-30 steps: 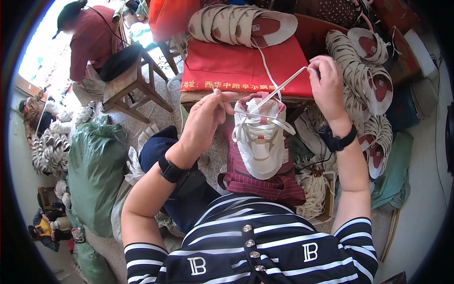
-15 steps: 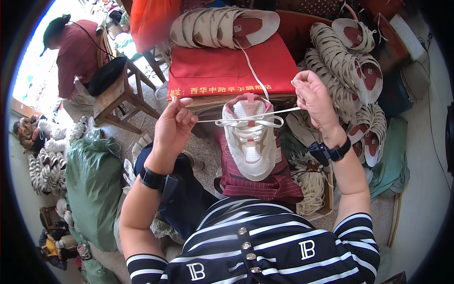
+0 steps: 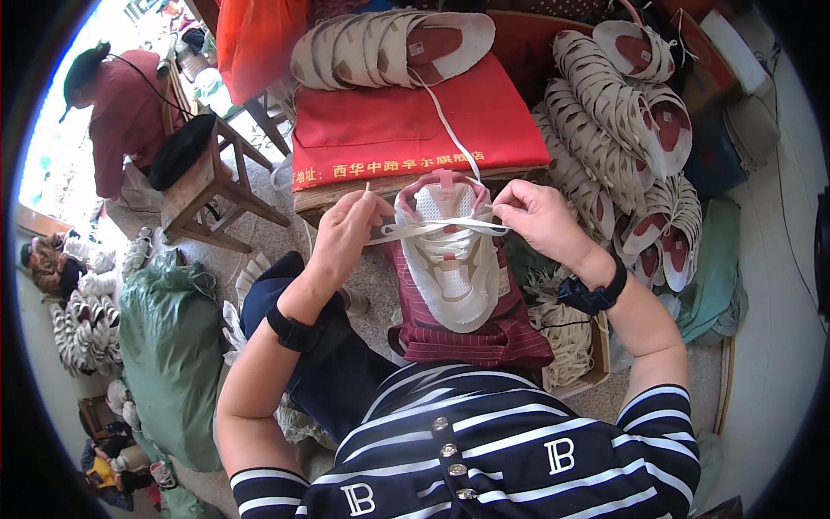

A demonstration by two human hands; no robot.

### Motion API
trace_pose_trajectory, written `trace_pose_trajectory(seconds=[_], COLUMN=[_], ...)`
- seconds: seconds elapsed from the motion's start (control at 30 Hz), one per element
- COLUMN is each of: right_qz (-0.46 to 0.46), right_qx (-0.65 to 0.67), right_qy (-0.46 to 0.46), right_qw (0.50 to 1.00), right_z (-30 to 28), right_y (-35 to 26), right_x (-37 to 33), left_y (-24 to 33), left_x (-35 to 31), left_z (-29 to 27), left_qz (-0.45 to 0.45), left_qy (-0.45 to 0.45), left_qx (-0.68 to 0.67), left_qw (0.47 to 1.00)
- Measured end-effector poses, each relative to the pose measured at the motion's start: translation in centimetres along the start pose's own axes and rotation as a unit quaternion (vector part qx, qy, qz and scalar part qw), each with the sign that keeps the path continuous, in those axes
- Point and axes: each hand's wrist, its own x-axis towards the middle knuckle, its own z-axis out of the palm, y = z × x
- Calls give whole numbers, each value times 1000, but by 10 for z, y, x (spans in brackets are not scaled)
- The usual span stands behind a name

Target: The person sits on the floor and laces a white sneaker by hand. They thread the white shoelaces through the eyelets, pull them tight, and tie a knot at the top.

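A white shoe upper (image 3: 450, 298) with pink lining lies toe toward me on a maroon striped cloth (image 3: 467, 350) over my lap. White shoelace (image 3: 443, 228) is tied in a bow across its tongue. Left of the shoe, my left hand (image 3: 347, 233) is closed in a pinch on the lace, and a short tip pokes up above the fingers. My right hand (image 3: 543, 223) pinches the lace at the bow's right side, close to the shoe's collar. Both thumbs and forefingers are pressed together.
Ahead, a red cloth (image 3: 406, 121) covers a wooden bench with a stack of shoe uppers (image 3: 354, 56) on it. More stacked uppers (image 3: 605, 112) stand at right, above a box of loose laces (image 3: 566, 346). At left are a green sack (image 3: 169, 363), a wooden stool (image 3: 194, 186) and a person (image 3: 130, 112).
Both hands have come inward toward the shoe from a wide pull on the lace ends. The lace is less stretched out now. My view has shifted slightly.
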Motion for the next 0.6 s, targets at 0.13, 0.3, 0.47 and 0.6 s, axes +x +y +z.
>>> trace_pose_trajectory(seconds=[0.13,0.3,0.47,0.6], right_qz=[-28,-143,-178,-150], right_qx=[-104,-356,-432,-402], right_qy=[-10,2,-29,-50], right_qw=[994,924,884,902], right_z=[2,9,17,20], right_y=[0,-26,-36,-37], right_x=[5,8,9,9], left_y=[-2,3,2,11], left_x=[4,6,10,14], left_z=[1,0,2,5], left_qz=[87,69,-36,-29], left_qy=[-36,-129,-139,-159], left_qx=[221,302,228,252], left_qw=[971,942,963,954])
